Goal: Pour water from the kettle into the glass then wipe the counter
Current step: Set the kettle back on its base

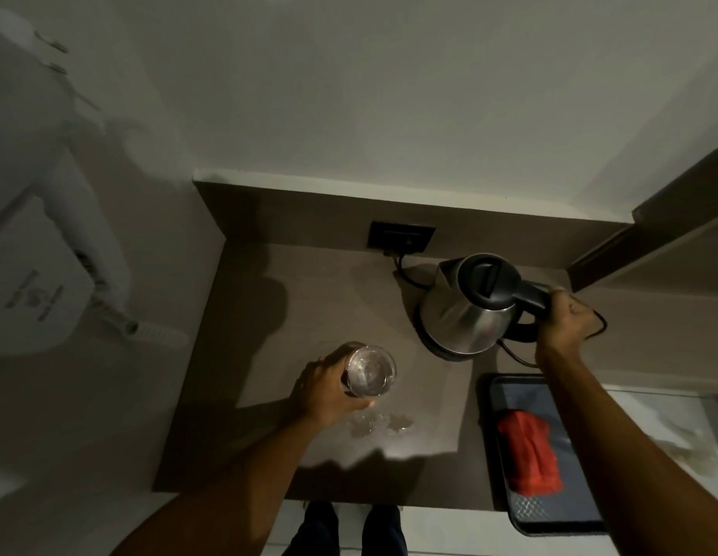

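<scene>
A steel kettle (465, 311) with a black lid and handle sits on its round base at the back right of the brown counter (269, 315). My right hand (564, 321) grips the kettle's handle. A clear glass (370, 371) with water in it stands upright near the counter's middle, and my left hand (327, 389) is wrapped around its left side. Small puddles of spilled water (377, 423) lie on the counter just in front of the glass. A folded red cloth (529, 455) rests on a dark tray (550, 511) at the front right.
A black wall socket (401, 235) sits behind the kettle, with a cord (403, 272) running to the base. A white appliance with a hose (48, 250) hangs on the left wall. A shelf edge (650, 230) juts in at the upper right. My feet (349, 527) show below the counter's front edge.
</scene>
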`<state>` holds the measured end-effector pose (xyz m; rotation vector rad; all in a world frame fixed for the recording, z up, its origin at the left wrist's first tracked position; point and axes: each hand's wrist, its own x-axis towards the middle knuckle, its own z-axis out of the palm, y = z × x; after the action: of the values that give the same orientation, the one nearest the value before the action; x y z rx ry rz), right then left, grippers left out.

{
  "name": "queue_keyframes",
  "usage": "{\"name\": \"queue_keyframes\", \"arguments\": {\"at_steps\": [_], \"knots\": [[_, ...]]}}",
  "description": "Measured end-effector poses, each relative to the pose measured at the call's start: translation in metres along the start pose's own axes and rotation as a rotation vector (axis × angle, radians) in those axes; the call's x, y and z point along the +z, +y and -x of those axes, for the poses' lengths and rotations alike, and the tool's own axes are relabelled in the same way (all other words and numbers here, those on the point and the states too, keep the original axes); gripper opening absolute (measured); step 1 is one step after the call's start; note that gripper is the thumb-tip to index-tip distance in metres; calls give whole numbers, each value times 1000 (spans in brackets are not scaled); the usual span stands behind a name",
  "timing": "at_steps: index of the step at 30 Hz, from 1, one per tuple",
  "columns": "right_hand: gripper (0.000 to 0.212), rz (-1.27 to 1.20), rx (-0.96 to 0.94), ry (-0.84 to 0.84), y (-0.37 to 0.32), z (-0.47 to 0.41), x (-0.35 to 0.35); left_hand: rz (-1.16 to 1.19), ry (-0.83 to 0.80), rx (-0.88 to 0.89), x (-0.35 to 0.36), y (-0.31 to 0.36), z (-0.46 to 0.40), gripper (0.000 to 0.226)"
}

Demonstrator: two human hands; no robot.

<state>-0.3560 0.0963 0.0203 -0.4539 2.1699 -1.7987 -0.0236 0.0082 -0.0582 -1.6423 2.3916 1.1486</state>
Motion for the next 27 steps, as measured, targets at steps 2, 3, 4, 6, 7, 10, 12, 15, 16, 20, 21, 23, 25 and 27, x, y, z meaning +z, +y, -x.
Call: {"name": "queue_keyframes", "arguments": {"at_steps": [2, 3, 4, 6, 7, 10, 12, 15, 16, 20, 21, 23, 25, 27], "knots": [[31, 32, -20, -60, 2, -1, -1, 15, -3, 8, 1, 0, 0, 94], [35, 48, -28, -102, 4, 0, -2, 22, -9, 11, 1, 0, 0, 94], [38, 59, -31, -146, 6, 0, -3, 27, -16, 9, 1, 0, 0, 94], [41, 80, -35, -205, 7, 0, -6, 31, -14, 13, 0, 1, 0, 93], [40, 88, -35, -224, 6, 0, -6, 29, -17, 17, -1, 1, 1, 92], [39, 75, -38, -195, 2, -5, -5, 17, -25, 26, -2, 2, 2, 92], [41, 67, -41, -169, 1, -9, -4, 13, -20, 22, -4, 4, 2, 93], [41, 77, -45, -184, -1, -14, 0, 7, -39, 19, -7, 5, 2, 94], [41, 79, -44, -188, -2, -15, 1, 3, -52, 19, -7, 5, 2, 94], [38, 51, -45, -167, -1, -19, -3, 22, -58, 33, -9, 5, 1, 94], [36, 39, -42, -167, 2, -19, -5, 24, -61, 38, -10, 6, 2, 94], [33, 10, -18, -152, 10, -19, -10, 28, -67, 46, -10, 6, 1, 94], [31, 0, 13, -128, 15, -19, -13, 30, -64, 51, -10, 6, 1, 93], [33, 35, 13, -121, 17, -20, -14, 25, -51, 52, -9, 7, 2, 92]]}}
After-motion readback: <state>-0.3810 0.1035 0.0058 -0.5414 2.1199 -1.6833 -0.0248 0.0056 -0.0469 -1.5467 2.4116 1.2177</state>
